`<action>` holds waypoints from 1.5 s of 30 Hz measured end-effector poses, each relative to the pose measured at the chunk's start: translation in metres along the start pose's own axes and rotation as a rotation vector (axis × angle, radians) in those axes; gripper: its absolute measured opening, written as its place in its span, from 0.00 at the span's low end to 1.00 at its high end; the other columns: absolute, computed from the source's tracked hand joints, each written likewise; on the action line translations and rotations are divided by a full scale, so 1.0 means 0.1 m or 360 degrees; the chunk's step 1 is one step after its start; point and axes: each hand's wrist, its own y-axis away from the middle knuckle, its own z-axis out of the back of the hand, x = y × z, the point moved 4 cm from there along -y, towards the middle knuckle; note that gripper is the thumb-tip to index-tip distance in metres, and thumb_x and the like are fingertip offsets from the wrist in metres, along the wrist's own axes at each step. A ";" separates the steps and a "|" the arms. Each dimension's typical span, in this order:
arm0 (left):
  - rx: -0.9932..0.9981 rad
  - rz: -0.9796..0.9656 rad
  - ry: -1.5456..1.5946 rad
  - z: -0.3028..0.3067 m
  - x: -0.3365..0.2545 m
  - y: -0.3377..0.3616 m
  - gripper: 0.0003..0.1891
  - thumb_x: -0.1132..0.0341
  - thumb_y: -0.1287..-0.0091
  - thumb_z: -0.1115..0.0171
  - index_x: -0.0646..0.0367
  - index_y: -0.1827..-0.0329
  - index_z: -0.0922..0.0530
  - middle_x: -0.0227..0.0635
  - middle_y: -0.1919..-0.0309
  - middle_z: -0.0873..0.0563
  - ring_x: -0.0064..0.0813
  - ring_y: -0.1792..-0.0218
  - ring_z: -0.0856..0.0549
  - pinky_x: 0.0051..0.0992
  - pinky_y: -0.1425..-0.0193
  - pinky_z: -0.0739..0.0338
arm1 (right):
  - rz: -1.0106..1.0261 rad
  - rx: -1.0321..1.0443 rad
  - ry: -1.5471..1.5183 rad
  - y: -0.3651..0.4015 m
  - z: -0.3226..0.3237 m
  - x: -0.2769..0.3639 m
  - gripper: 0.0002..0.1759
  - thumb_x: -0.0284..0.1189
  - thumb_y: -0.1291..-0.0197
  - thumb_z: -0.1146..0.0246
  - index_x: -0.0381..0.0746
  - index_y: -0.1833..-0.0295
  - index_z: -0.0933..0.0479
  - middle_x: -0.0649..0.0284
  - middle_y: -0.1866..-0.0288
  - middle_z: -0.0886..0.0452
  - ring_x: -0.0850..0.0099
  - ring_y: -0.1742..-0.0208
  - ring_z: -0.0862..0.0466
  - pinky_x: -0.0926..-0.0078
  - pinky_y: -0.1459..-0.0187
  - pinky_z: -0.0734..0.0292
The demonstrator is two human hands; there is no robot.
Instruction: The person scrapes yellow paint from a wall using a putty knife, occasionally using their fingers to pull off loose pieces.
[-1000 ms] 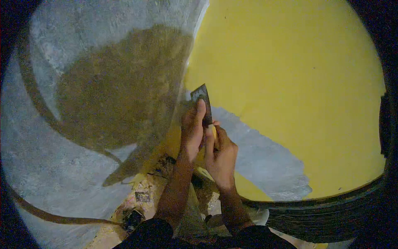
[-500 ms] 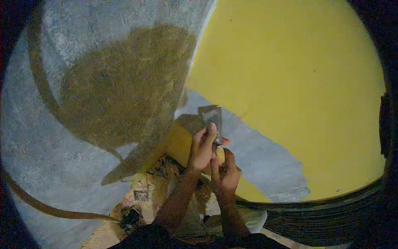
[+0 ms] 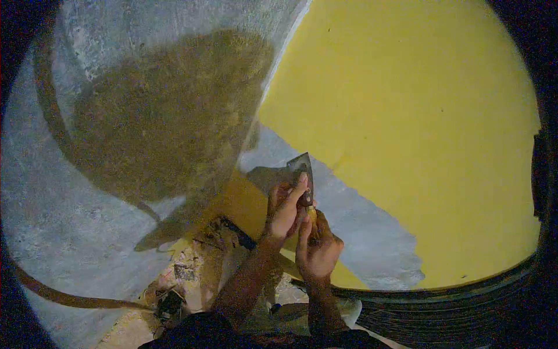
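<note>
Head camera: at the far left of the frame a mottled grey surface [image 3: 29,198] spread from top to bottom. Across it ran a curved brown band [image 3: 51,110], and just to its right a large dark brown patch [image 3: 174,116] covered much of the upper left. In the lower left a second brown band [image 3: 75,299] led toward a small dark object [image 3: 170,303], which was too dim for me to make out. Near it, left of the lower middle, lay a blotched, paint-stained area [image 3: 186,256].

My left hand [image 3: 283,214] was near the centre, closed in a narrow pinch on the putty knife [image 3: 308,195]: my thumb lay flat against the metal blade [image 3: 300,161], with the fingers curled partly out of sight behind it. The knife stood just below the centre of the frame, tilted slightly, its blade uppermost. Just right of that, and lower, my right hand [image 3: 319,250] was wrapped around the yellow handle [image 3: 313,214].

Beyond my hands a smooth grey strip [image 3: 372,232] slanted down to the right. A broad yellow surface [image 3: 418,116] filled the upper right, bordered at the lower right by a black ribbed band [image 3: 442,314].
</note>
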 end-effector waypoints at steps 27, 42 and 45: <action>0.0077 -0.0081 -0.0427 0.10 -0.16 0.21 0.22 0.46 0.28 0.42 0.59 0.66 0.23 0.31 0.77 0.17 0.22 0.73 0.16 0.24 0.69 0.22 | -0.0225 0.0087 -0.0411 0.26 -0.10 -0.06 0.20 0.36 0.31 0.41 0.32 0.43 0.26 0.47 0.68 0.18 0.56 0.72 0.17 0.61 0.67 0.23; -0.0003 -0.0034 -0.0332 -0.08 -0.39 0.22 0.25 0.44 0.30 0.40 0.54 0.76 0.29 0.32 0.83 0.20 0.25 0.83 0.18 0.25 0.79 0.27 | 0.0302 -0.0342 -0.0164 0.18 -0.29 0.01 0.18 0.28 0.30 0.43 0.31 0.40 0.27 0.47 0.70 0.17 0.58 0.72 0.12 0.67 0.72 0.22; 0.0072 0.0030 -0.0350 0.05 -0.27 0.11 0.26 0.43 0.29 0.42 0.54 0.77 0.29 0.32 0.86 0.21 0.25 0.85 0.19 0.25 0.81 0.29 | 0.0336 -0.0355 -0.0075 0.26 -0.33 0.03 0.16 0.27 0.31 0.44 0.30 0.41 0.26 0.47 0.71 0.18 0.57 0.73 0.13 0.67 0.73 0.22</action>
